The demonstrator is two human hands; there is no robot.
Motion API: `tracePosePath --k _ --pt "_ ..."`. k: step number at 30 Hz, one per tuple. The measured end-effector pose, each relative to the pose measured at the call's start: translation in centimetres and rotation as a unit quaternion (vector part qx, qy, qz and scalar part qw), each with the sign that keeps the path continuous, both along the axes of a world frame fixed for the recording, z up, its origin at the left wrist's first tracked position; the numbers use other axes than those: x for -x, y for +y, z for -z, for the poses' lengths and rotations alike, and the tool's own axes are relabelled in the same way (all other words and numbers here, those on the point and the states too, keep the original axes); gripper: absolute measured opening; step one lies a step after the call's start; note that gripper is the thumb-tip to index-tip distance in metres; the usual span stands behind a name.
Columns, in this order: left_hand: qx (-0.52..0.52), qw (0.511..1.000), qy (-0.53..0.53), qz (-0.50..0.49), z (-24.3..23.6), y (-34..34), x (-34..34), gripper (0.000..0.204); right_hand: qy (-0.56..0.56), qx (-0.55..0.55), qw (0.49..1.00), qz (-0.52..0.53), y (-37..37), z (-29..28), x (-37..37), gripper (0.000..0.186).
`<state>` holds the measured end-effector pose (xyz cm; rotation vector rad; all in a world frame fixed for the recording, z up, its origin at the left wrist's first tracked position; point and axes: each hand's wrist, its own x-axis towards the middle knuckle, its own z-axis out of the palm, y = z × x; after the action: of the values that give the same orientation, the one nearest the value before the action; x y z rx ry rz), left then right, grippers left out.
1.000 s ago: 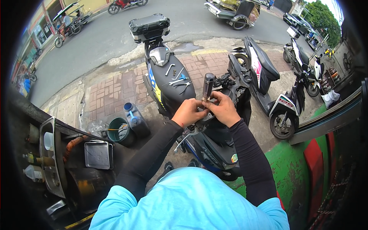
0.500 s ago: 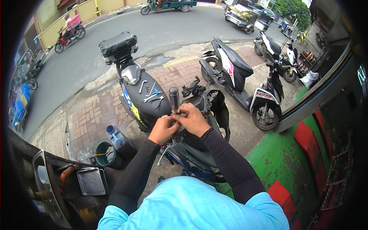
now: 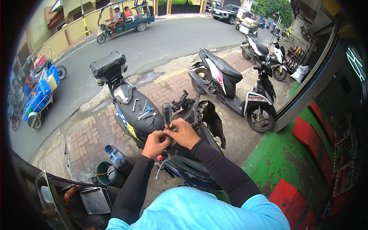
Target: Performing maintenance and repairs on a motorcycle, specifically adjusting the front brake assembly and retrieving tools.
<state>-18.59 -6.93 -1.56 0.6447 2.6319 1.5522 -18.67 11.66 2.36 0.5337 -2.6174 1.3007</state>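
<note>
You stood in what looked like a roadside motorcycle workshop. A street (image 3: 168, 42) ran beyond the dark scooter (image 3: 184, 163) before you. Wrenches (image 3: 143, 115) and pliers (image 3: 153, 118) lay on its seat (image 3: 145, 129). To that scooter's left you had a green bucket (image 3: 119, 181), a blue-grey jug (image 3: 120, 157) and a metal tray (image 3: 96, 201). To its right were a white-and-black scooter (image 3: 228, 71), parked, and a worn green floor (image 3: 264, 165) with red sloped pieces (image 3: 312, 147).
</note>
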Motion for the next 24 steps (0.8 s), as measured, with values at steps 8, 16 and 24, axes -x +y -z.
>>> tracePosePath --k 8,16,24 --pt "-0.183 0.978 -0.103 0.006 1.5 -2.1 0.8 0.039 -0.070 0.164 0.984 0.002 0.2 -1.3 -1.1 0.022" --pt "-0.251 0.953 -0.165 -0.029 -0.8 -2.3 -1.2 0.033 -0.089 0.484 0.869 -0.053 0.3 -2.0 -2.6 0.023" --pt "-0.270 0.955 -0.121 0.013 -1.6 -0.7 -2.2 0.033 -0.089 0.520 0.849 -0.016 0.2 -1.8 -2.9 0.026"
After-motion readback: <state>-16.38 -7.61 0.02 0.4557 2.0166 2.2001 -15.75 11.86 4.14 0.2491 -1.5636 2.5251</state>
